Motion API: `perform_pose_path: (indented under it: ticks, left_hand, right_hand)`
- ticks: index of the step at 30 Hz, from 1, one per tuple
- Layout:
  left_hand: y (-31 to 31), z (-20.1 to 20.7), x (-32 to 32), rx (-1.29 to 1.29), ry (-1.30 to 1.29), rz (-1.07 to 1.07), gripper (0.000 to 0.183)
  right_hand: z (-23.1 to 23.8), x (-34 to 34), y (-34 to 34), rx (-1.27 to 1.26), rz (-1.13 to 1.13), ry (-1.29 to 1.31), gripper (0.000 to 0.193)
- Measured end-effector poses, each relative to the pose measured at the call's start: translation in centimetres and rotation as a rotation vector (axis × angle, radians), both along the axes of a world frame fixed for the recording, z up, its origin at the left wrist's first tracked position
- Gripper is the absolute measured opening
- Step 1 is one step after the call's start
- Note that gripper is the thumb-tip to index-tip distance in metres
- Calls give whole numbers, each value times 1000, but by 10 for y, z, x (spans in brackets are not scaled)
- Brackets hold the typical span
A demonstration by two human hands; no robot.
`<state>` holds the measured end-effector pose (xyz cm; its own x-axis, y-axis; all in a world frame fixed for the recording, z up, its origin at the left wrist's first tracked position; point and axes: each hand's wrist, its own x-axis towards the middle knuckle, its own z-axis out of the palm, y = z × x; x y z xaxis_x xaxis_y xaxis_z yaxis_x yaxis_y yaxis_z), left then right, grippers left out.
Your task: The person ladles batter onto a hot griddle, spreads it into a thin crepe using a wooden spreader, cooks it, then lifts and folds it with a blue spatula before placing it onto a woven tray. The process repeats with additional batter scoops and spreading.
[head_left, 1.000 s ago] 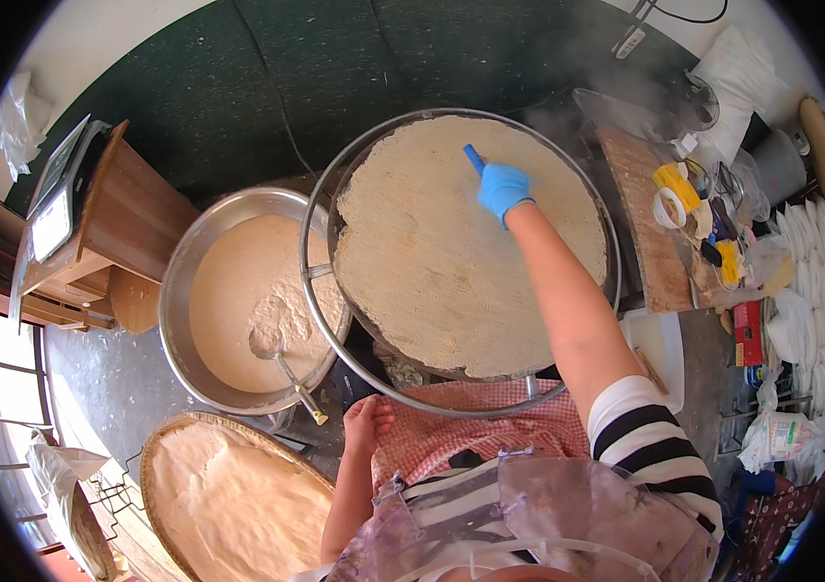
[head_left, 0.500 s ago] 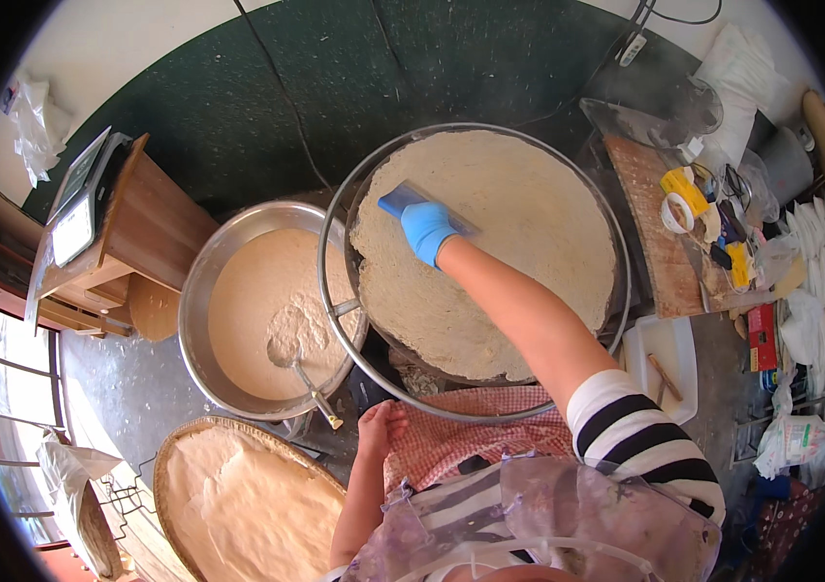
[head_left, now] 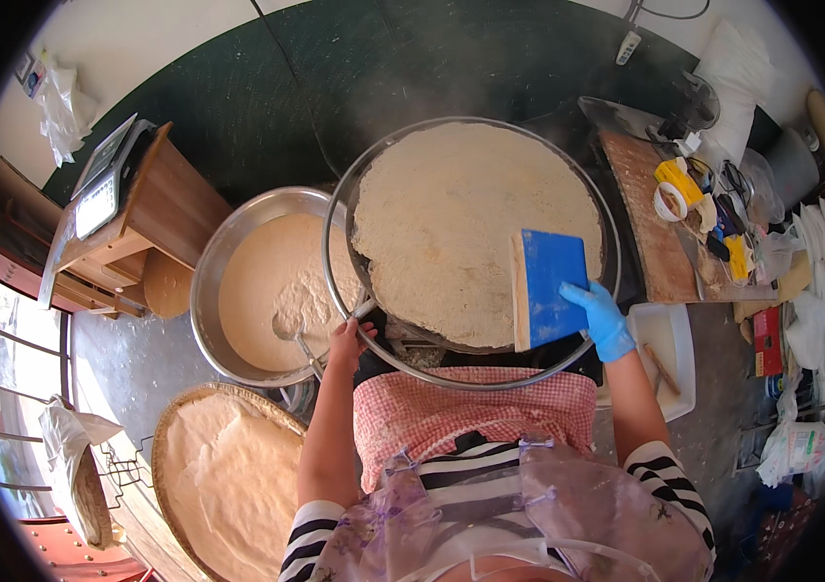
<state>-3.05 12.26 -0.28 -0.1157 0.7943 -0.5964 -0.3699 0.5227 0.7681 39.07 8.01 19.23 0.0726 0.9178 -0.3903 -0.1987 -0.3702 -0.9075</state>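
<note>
Translucent purplish plastic forms the apron (head_left: pixel 577 490) nearest us, worn by a person in black-and-white striped sleeves (head_left: pixel 669 477). To the left we see a woven tray (head_left: pixel 158 446) holding something pale, soft and sheet-like. Beyond the apron lies a red-and-white checked cloth (head_left: pixel 475 403).

Just past it, the two hands are at work. The bare left hand (head_left: pixel 350 337) is at the near left of a large metal ring (head_left: pixel 437 380), beside its bracket; whether its fingers wrap fully around the tube, we cannot tell. The right hand (head_left: pixel 604 322), in a blue glove, is clamped on the right edge of a blue rectangular board (head_left: pixel 556 281). We find that board tilted over the near right of a round griddle, its pale long edge turned left; whether it touches the tan layer (head_left: pixel 471 213) spread across the griddle, we cannot make out.

Right of the ring, a white tub (head_left: pixel 686 341) holds a wooden stick (head_left: pixel 663 369). On the left, a steel basin (head_left: pixel 207 291) contains pinkish batter (head_left: pixel 262 276), with a ladle (head_left: pixel 312 357) leaning at its near side. Farther off, we note a wooden surface (head_left: pixel 643 238) bearing yellow packages (head_left: pixel 676 181) at right and a wooden cabinet (head_left: pixel 168 199) at left. A dark green wall (head_left: pixel 257 116) closes our view, with faint steam before it and a white power strip (head_left: pixel 629 47) above.
</note>
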Motion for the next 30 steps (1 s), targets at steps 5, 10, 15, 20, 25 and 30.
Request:
perform_pose_path:
  ticks: [5,10,15,20,25,30]
  left_hand:
    - [-26,-1,20,-54,-12,-18,24]
    - [-75,-8,80,-60,-170,157,22]
    - [-136,-20,151,-54,-379,-71,22]
    - [-148,-5,159,-182,-404,-491,32]
    - [-133,10,99,-157,-253,-140,32]
    - [-127,1,32,-105,-252,96,24]
  right_hand:
    - [-44,15,-75,4,13,167,34]
    - [-60,-3,-95,-49,53,251,34]
    - [-59,-26,-90,-104,61,387,34]
    - [-58,-33,-87,-90,83,392,34]
    - [-58,-34,-91,-89,78,360,35]
    - [-61,-46,-93,-109,115,284,35]
